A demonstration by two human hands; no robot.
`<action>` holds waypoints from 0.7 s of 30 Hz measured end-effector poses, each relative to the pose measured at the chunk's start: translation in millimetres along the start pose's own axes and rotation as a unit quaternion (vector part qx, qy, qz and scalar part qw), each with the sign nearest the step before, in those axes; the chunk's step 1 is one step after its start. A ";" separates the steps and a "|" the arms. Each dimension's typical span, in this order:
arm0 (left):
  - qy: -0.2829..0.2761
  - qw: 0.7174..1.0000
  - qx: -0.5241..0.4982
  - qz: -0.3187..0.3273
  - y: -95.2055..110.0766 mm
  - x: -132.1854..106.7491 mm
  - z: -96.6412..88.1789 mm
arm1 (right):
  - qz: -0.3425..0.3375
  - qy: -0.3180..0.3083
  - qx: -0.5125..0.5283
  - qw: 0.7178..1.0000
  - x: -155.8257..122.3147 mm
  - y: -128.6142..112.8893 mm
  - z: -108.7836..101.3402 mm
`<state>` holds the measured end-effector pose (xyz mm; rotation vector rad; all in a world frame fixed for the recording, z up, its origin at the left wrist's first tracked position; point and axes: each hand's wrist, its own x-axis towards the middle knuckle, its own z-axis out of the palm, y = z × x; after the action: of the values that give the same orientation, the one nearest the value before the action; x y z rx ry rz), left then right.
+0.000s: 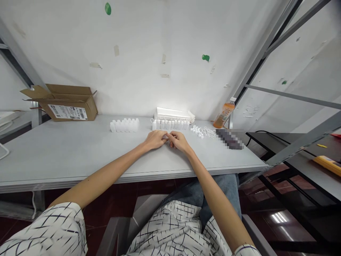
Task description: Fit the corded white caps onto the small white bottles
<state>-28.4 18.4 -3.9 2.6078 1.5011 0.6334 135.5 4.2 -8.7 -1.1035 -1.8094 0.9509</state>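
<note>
The left hand (156, 139) and right hand (179, 141) are brought together at the middle of the table (66, 160), their fingers curled closed. A tiny white piece (165, 136) appears pinched between them, its long axis too small to be told. A row of white bottles (170, 124) is lined up just beyond, at 12 o'clock; white caps (199, 132) are heaped at 1 o'clock, nearer the right hand.

A small white plastic piece (166, 136) is pinched between the touching fingertips of the left hand (156, 139) and the right hand (179, 141). Just beyond, a row of small white plastic bottles (170, 124) is lined up upright, and a tangled cluster of white plastic caps (199, 132) lies nearby, to the right.
</note>
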 end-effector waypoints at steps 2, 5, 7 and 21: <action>-0.002 1.000 -0.001 -0.002 -0.3 0.1 -0.6 | -0.004 0.014 -0.008 1.000 1.1 2.6 -0.4; -0.005 1.000 -0.005 -0.005 -1.4 0.9 -2.3 | -0.013 0.032 -0.014 0.999 3.5 7.6 -1.1; -0.009 1.000 -0.007 0.000 -2.2 1.5 -3.5 | -0.012 0.036 -0.011 0.999 4.3 9.4 -1.5; -0.057 0.989 0.132 0.026 8.0 -4.6 1.8 | -0.021 0.044 -0.058 0.997 1.7 2.3 -6.5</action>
<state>-23.1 10.7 -4.9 2.8284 1.5828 0.3003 141.6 7.8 -7.7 -1.1552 -1.8274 0.7684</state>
